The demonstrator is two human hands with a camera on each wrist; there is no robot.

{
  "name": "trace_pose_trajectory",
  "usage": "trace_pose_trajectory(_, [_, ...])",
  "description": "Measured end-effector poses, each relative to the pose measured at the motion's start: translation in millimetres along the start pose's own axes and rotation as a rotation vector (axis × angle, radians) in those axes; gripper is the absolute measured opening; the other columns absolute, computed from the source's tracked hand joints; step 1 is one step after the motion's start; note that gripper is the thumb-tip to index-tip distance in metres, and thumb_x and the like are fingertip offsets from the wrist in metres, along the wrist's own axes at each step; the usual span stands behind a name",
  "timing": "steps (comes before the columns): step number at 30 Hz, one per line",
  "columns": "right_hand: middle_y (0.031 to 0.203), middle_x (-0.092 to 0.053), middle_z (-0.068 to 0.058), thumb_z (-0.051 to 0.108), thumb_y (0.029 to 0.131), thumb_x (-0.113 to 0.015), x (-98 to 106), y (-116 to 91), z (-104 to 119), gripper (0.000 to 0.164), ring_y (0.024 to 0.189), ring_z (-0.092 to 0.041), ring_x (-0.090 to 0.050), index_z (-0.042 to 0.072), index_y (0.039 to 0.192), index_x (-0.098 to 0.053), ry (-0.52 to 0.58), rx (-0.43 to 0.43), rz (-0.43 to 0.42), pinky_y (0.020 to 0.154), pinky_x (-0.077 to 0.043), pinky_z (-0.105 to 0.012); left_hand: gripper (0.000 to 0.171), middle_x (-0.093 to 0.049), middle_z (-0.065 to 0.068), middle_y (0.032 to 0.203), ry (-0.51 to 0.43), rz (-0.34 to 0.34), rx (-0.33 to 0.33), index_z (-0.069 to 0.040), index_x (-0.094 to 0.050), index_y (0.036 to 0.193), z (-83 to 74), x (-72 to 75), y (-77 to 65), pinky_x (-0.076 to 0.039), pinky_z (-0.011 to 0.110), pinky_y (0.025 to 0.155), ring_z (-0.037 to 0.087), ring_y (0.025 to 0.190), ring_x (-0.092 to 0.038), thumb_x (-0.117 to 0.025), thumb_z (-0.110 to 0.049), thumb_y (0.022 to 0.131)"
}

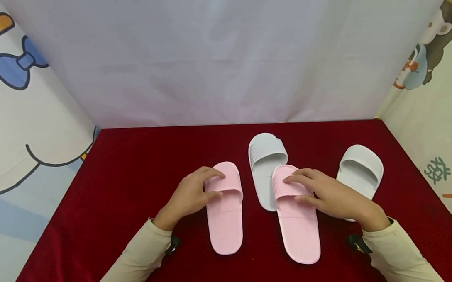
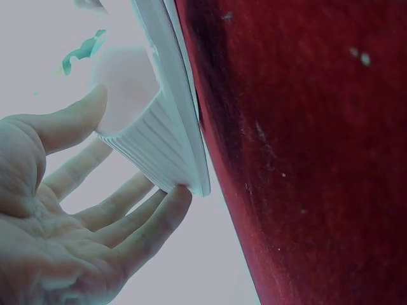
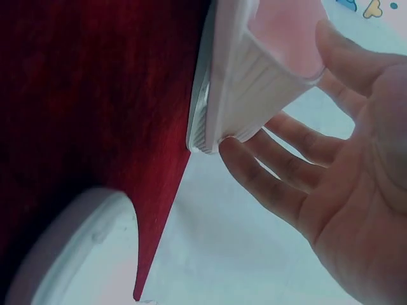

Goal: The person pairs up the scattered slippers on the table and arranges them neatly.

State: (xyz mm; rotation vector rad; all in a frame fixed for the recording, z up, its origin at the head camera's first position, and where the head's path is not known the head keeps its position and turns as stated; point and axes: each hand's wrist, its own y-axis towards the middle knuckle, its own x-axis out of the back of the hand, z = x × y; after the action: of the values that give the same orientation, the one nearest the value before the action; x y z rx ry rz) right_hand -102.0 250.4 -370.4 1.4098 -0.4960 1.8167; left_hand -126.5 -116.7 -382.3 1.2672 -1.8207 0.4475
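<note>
Two pink slippers lie sole-down on the red cloth, toes pointing away. My left hand [image 1: 192, 193] rests at the strap of the left pink slipper [image 1: 225, 230]; in the left wrist view its fingertips [image 2: 181, 194] touch the ribbed strap and the thumb sits by the strap's opening. My right hand [image 1: 334, 197] is at the strap of the right pink slipper [image 1: 299, 240], fingers loosely bent over it and thumb at its rear edge. That slipper overlaps the side of a white slipper [image 1: 262, 183]. Neither hand visibly pinches its slipper.
Another white slipper [image 1: 358, 176] lies at the right, partly hidden behind my right hand and wrist. Red cloth [image 1: 137, 169] covers the table. A pale curtain [image 1: 223, 74] hangs behind, and printed cartoon panels [image 1: 27, 123] stand at both sides.
</note>
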Motion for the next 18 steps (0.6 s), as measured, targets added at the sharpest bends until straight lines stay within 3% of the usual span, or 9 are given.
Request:
trace_pose_trajectory(7, [0.13, -0.059, -0.003, 0.024, 0.094, -0.068, -5.7, 6.2, 6.5, 0.043, 0.121, -0.023, -0.056, 0.022, 0.136, -0.058, -0.021, 0.008, -0.013, 0.097, -0.05, -0.046, 0.041, -0.067, 0.004, 0.124, 0.014, 0.01, -0.003, -0.019, -0.07, 0.117, -2.8, -2.4, -2.8, -0.052, 0.05, 0.091, 0.024, 0.118, -0.064, -0.083, -0.017, 0.079])
trace_pose_trajectory(18, [0.132, -0.057, -0.004, 0.031, 0.094, -0.067, -3.8, 23.5, 21.7, 0.042, 0.121, -0.021, -0.057, 0.026, 0.135, -0.058, -0.035, -0.005, 0.039, 0.097, -0.05, -0.043, 0.041, -0.067, 0.003, 0.124, 0.032, 0.005, -0.038, -0.02, -0.07, 0.118, -7.2, -2.4, -2.4, -0.053, 0.049, 0.092, 0.023, 0.118, -0.064, -0.083, -0.019, 0.079])
